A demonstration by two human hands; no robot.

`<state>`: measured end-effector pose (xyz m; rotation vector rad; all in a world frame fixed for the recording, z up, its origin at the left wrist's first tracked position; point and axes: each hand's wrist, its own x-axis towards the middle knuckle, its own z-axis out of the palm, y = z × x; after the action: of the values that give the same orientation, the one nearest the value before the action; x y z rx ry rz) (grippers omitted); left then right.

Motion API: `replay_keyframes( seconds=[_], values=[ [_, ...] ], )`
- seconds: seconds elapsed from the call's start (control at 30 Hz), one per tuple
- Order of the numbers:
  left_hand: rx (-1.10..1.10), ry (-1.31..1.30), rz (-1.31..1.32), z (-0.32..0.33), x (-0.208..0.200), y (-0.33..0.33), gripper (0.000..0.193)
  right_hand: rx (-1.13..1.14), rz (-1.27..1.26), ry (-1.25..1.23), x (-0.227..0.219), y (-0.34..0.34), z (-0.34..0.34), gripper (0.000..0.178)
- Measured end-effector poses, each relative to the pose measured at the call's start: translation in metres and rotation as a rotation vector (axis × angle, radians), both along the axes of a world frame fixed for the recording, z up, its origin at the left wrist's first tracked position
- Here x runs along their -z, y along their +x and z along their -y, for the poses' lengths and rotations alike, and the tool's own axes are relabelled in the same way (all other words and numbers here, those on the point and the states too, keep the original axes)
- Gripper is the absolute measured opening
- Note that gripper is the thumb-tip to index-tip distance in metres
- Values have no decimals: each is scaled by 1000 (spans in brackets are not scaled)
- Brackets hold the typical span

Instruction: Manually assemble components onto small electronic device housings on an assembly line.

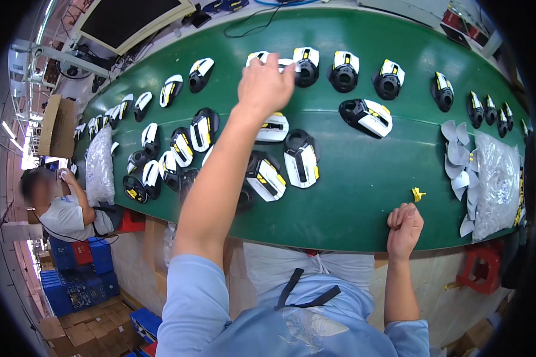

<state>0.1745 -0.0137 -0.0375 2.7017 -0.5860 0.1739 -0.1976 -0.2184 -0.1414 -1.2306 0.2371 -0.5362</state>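
Note:
My left hand (265, 86) reaches across to the far row, its fingers closed round a white-and-black plastic housing (286, 62) that it partly hides. Right beside it stands another such housing (306, 66) with yellow marks. My right hand (405, 231) rests near the front edge of the table, fingers curled; whatever they may hold is hidden. Just beyond that hand lies a small pile of yellow pieces (418, 194). Between the two hands, a single housing (367, 118) lies on its own, and two more housings (302, 159) lie nearer to me.
The long green table (351, 208) carries several more housings (173, 146) at left and along the far side. At right, grey curved covers (457, 153) lie against a clear plastic bag (495, 184). Another bag (99, 166) is at left, where a person (71, 208) sits.

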Motion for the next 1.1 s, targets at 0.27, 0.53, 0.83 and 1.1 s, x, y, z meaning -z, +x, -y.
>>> replay_keyframes(
  seconds=[0.27,0.53,0.83,1.1],
  values=[
    [188,281,346,42,52,10,42,52,-125,-303,-16,0,-2,37],
    [420,-139,176,30,12,-21,29,290,-266,-957,-100,-19,76,14],
    [583,12,-11,-1,8,-216,25,567,-730,-1576,-80,-47,332,24],
    [945,-46,-3,24,0,-191,65,243,-967,-1507,-72,-44,391,24]
  ],
)
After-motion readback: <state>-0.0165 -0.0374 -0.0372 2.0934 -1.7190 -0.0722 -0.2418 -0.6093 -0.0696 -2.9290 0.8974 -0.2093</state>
